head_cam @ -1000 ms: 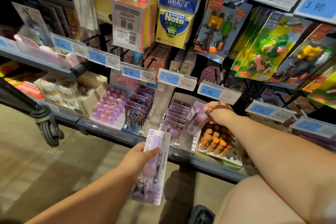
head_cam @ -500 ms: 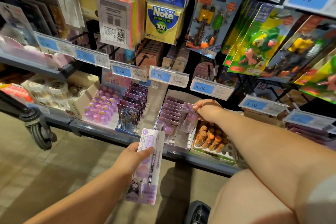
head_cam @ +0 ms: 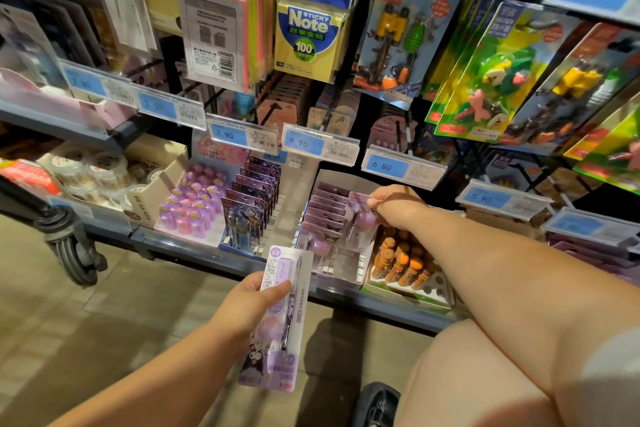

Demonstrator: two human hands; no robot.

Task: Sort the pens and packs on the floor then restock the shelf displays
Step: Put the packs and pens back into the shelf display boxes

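Observation:
My left hand (head_cam: 247, 305) grips a long purple pen pack (head_cam: 277, 329) with a cartoon figure, held below the bottom shelf's front edge. My right hand (head_cam: 398, 206) reaches into a white display box (head_cam: 341, 274) on the bottom shelf and pinches the top of another purple pen pack (head_cam: 360, 218), which stands tilted at the right side of a row of like packs (head_cam: 325, 208).
Left of the box stand dark card packs (head_cam: 249, 211) and small purple items (head_cam: 194, 204). Orange-topped pens (head_cam: 401, 263) fill a tray on the right. Price tags (head_cam: 318, 146) line the rails; sticky notes and eraser packs hang above. A cart wheel (head_cam: 74, 250) is at left.
The view has shifted slightly. My right hand stays at the box with the pack; my left hand keeps its pack in about the same place.

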